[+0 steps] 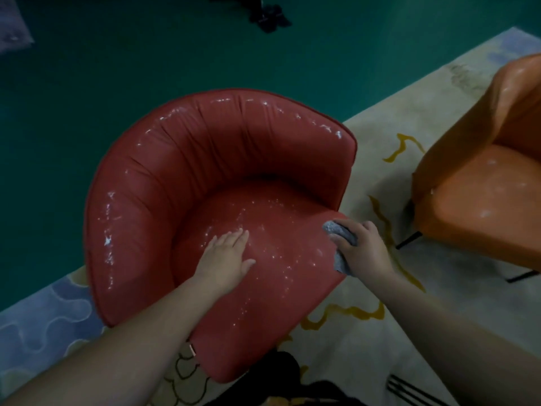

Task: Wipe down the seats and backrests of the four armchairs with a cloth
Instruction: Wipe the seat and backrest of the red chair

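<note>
Two bare forearms reach in from the near edge, one toward each side of the red armchair (222,177). The left hand (227,256) lies palm down on the chair's seat, its fingers straight and close together with the thumb spread to the right; it holds nothing and simply rests flat on the leather. The right hand (361,247) is at the seat's right edge, where the cushion meets the end of the armrest. Its fingers are curled round a grey cloth (341,232), bunched in the grip: a rounded wad sticks out at the far side of the fist and a loose corner hangs out at the near side. The cloth touches the seat's right edge.

The seat shows scattered pale flecks and glossy patches between the two hands, and similar shiny marks run along the top of the curved, pleated backrest and down its left side.

The red armchair stands partly on a cream rug (380,171) with yellow line patterns and a blue wavy patch at the near left, and partly over the dark green floor (117,68) beyond. To the right, well apart, stands an orange armchair (480,183) on thin black legs, cut off by the picture's edge. A dark, blurred object lies on the floor at the far edge.
</note>
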